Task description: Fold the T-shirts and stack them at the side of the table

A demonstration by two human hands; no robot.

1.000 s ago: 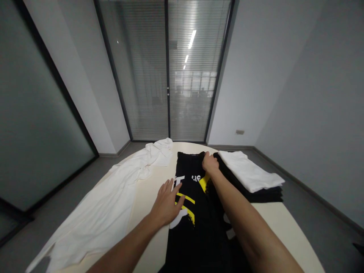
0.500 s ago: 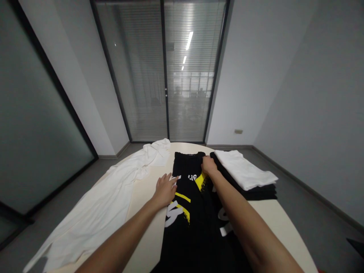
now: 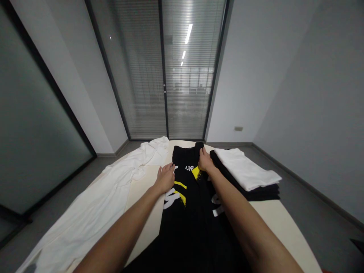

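Note:
A black T-shirt with white and yellow print lies lengthwise on the table, its sides folded inward and its neck end far from me. At its left edge, beside the print, my left hand has its fingers drawn together on the fabric. My right hand grips the right edge near the neck, where a bit of black cloth stands up above the fingers. My palms hide the exact pinch of the fingertips. The lower part of the shirt spreads toward me between my forearms.
A crumpled white garment covers the left side of the pale rounded table. On the right, a folded white garment tops a stack of folded black clothes. Beyond the table stands a glass partition with blinds.
My left hand's fingers have gone from spread on the print to gathered at the left edge. The shirt's neck end has shifted slightly away, and its right corner has risen beside my right hand.

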